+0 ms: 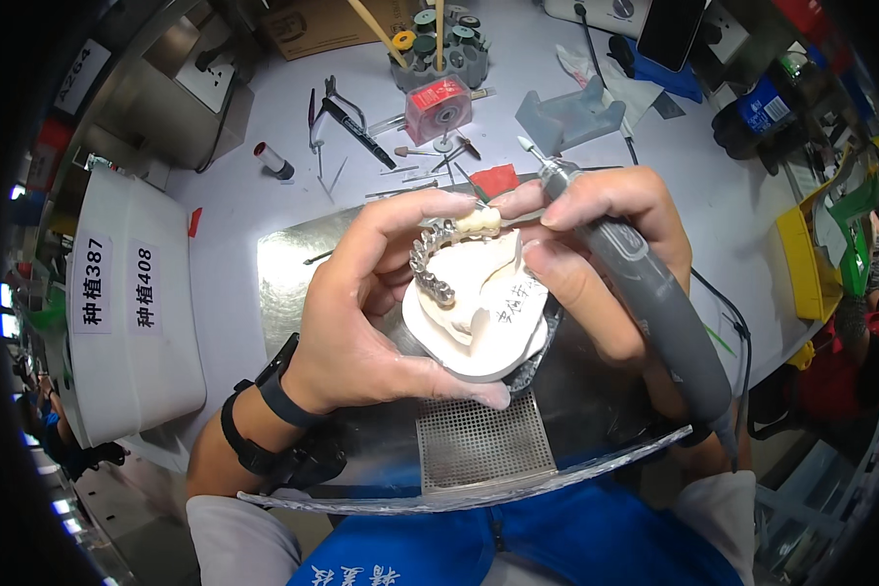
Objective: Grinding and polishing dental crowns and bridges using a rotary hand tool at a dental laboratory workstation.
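My left hand (pixel 337 322) is closed round a white plaster dental model (pixel 459 342), thumb along its lower edge and fingers at its far side. A shiny metal arch of tooth shapes (pixel 422 259) sits on the model. At its far end is a short row of tooth-coloured crowns (pixel 481 221), with fingertips of both hands beside it. In my right hand (pixel 581 293) lies a dark grey rotary handpiece (pixel 645 278), its pale pointed tip (pixel 527 144) aimed away from the model. The right thumb and index fingertip are close to the model's right side.
A metal plate with a perforated grille (pixel 483 444) lies below the model. Beyond are a bur stand (pixel 439 73), a red-and-clear case (pixel 438 109), loose burs, a black pen (pixel 361 137) and a grey cradle (pixel 571 115). A white bin (pixel 132 361) stands left, a bottle (pixel 762 112) far right.
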Demonstrator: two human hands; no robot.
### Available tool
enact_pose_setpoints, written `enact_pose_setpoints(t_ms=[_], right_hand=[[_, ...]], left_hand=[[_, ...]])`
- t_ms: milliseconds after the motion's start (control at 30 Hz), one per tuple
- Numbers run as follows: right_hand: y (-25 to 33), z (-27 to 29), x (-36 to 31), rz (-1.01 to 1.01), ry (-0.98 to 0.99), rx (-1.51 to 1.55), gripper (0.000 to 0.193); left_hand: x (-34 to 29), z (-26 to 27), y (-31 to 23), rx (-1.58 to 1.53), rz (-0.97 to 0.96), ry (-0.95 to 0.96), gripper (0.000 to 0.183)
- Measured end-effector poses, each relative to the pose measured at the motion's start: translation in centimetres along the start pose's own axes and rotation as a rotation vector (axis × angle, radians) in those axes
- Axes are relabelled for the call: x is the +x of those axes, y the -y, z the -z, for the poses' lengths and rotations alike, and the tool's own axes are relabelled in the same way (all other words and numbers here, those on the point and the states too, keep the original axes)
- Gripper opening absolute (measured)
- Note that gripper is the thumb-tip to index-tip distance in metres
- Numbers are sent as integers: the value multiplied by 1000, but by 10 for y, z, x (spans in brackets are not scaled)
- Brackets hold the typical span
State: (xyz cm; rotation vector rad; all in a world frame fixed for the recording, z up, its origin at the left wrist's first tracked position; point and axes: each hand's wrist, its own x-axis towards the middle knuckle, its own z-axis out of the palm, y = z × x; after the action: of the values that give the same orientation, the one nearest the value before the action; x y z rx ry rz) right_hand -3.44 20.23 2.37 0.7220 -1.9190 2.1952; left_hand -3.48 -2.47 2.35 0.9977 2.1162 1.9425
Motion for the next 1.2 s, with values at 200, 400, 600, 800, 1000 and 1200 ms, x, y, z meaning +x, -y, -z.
enact_pose_setpoints(t_ms=[200,400,600,800,1000,1200], right_hand=[[-4,-10,-2,67,-50,105,29],[-1,-4,-1,81,-27,105,27],[-4,6,1,178,180,-82,28],[-10,8,3,227,202,-60,26],[4,-7,-1,29,-10,90,30],[-12,9,10,217,272,265,80]], left_hand=[[-6,0,0,-4,-29,8,113],[-5,-6,0,-210,9,-45,116],[-8,-9,3,-229,-9,-50,116],[-11,-6,4,-291,59,-58,115],[-12,0,11,-347,1,36,116],[0,-21,-3,-884,224,-185,122]])
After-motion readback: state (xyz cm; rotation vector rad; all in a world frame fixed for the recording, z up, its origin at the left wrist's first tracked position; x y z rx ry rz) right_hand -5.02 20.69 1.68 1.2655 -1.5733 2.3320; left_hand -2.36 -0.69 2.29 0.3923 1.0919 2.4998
